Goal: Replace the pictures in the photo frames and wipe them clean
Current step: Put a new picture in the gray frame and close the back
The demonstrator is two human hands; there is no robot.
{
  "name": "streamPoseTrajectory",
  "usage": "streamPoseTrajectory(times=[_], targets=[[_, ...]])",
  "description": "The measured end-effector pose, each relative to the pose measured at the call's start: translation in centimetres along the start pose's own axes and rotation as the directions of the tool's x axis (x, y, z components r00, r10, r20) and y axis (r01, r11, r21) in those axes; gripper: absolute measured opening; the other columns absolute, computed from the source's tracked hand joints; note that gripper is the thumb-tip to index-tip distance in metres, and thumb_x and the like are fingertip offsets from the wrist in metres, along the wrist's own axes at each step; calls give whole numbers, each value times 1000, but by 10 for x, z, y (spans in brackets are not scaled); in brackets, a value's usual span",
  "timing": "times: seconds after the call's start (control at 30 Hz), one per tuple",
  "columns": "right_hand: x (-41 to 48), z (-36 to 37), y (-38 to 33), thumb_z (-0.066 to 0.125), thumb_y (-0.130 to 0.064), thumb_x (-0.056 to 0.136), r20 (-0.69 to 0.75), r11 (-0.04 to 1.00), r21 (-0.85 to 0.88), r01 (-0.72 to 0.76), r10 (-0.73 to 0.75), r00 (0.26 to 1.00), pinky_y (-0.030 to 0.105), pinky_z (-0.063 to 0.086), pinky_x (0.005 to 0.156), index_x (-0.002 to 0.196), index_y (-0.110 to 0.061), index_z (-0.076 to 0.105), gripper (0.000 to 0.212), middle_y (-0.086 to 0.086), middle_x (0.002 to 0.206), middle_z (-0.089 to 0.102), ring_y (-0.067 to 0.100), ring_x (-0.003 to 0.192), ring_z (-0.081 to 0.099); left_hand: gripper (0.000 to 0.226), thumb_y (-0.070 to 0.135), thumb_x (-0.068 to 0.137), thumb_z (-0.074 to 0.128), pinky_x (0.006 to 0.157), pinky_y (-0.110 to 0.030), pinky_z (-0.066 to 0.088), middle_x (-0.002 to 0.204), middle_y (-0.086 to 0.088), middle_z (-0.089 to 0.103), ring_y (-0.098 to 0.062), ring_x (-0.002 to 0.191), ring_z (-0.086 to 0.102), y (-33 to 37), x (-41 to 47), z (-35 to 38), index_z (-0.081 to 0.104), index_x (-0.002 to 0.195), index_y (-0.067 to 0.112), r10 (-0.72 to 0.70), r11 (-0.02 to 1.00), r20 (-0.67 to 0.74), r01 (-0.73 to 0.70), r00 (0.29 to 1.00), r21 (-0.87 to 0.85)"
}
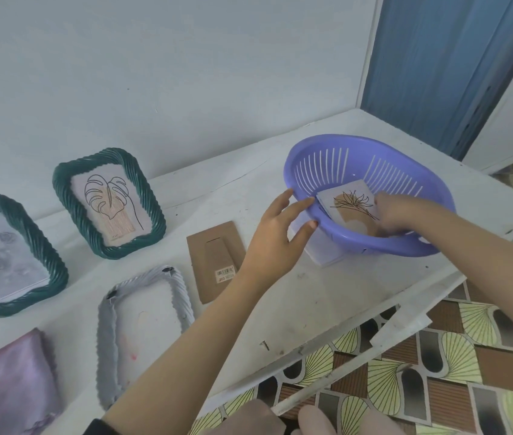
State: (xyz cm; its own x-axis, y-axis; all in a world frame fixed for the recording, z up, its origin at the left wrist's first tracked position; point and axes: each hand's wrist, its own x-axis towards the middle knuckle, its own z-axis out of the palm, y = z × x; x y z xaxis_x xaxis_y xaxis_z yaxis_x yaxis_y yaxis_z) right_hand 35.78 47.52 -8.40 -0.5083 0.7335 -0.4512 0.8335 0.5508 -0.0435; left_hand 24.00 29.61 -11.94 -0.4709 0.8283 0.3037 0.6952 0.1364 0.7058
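Right hand — blurred; low inside basket

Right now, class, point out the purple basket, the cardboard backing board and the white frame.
purple basket (358, 243): head view, near outer wall.
cardboard backing board (217, 255): head view, stand flap.
white frame (106, 340): head view, left twisted edge.

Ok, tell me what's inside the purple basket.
A picture with a line-drawn plant lies in the basket, the right hand on its edge. The near wall and that hand hide the bottom, so anything beneath is unseen.
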Motion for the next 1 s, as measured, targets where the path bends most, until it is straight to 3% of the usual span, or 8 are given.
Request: streamPoseTrajectory(times=[0.13, 0.27, 0.43, 0.57, 0.73, 0.83, 0.9, 1.0], targets=[[10, -2, 4, 64, 8, 68, -145, 993, 116, -31, 48, 988, 27, 36, 47, 87, -5, 42, 32, 11, 72, 51, 25, 62, 51, 40, 34, 92, 52, 102, -25, 34, 148, 1, 33, -7, 135, 28, -2, -1, 0, 48, 132, 33, 16, 1000, 7, -16, 1000, -12], [18, 1, 9, 56, 6, 70, -203, 984, 178, 30, 7, 979, 26, 29, 45, 61, -9, 37, 26, 8, 61, 43, 22, 55, 43, 43, 35, 92, 51, 105, -34, 38, 149, 1, 32, -9, 137, 24, -4, -3, 0, 43, 134, 37, 3, 1000, 37, -3, 999, -7], [8, 2, 3, 78, -17, 68, -149, 984, 176, -2, 28, 988, 27, 31, 47, 92, -10, 38, 47, 5, 72, 48, 27, 74, 52, 43, 35, 92, 51, 105, -35, 39, 148, 0, 32, -11, 135, 28, -2, -2, 0, 42, 134, 38, -14, 1000, 40, 14, 999, -2], [13, 0, 3, 77, -7, 69, -135, 980, 201, -1, 29, 990, 24, 32, 43, 70, -5, 47, 30, 9, 63, 51, 22, 55, 51, 43, 36, 92, 51, 104, -35, 39, 148, 1, 32, -13, 134, 31, -3, -1, 1, 41, 134, 40, -25, 1000, 40, 25, 999, 9], [13, -2, 9, 64, 5, 72, -292, 976, 215, 32, 33, 956, 25, 28, 43, 61, -6, 41, 27, 11, 62, 49, 21, 53, 45, 44, 37, 92, 51, 103, -35, 40, 148, 0, 31, -12, 135, 30, -5, -2, 0, 40, 135, 41, -30, 999, 56, 31, 998, -10], [4, -7, 8, 50, 6, 80, -405, 973, 223, 61, 35, 913, 29, 25, 45, 85, 1, 43, 9, 8, 64, 40, 26, 64, 44, 45, 37, 92, 51, 104, -34, 38, 148, 0, 31, -14, 135, 30, -2, -2, 0, 40, 135, 39, -42, 999, 62, 42, 997, 2], [-1, -11, 9, 48, 5, 82, -428, 961, 259, 93, 28, 903, 31, 34, 51, 114, 1, 41, 33, 12, 72, 46, 28, 74, 44, 44, 36, 92, 51, 104, -30, 35, 148, 0, 31, -13, 135, 29, 0, -2, -1, 41, 135, 37, -39, 999, 49, 39, 998, 14], [-11, -20, 11, 44, 9, 79, -506, 891, 363, 275, -59, 861, 35, 38, 59, 118, -13, 42, 45, 14, 71, 47, 27, 67, 43, 40, 31, 92, 52, 100, -13, 27, 146, 2, 35, -7, 133, 29, 1, -6, -6, 46, 132, 34, -10, 999, -16, 9, 1000, -33]])
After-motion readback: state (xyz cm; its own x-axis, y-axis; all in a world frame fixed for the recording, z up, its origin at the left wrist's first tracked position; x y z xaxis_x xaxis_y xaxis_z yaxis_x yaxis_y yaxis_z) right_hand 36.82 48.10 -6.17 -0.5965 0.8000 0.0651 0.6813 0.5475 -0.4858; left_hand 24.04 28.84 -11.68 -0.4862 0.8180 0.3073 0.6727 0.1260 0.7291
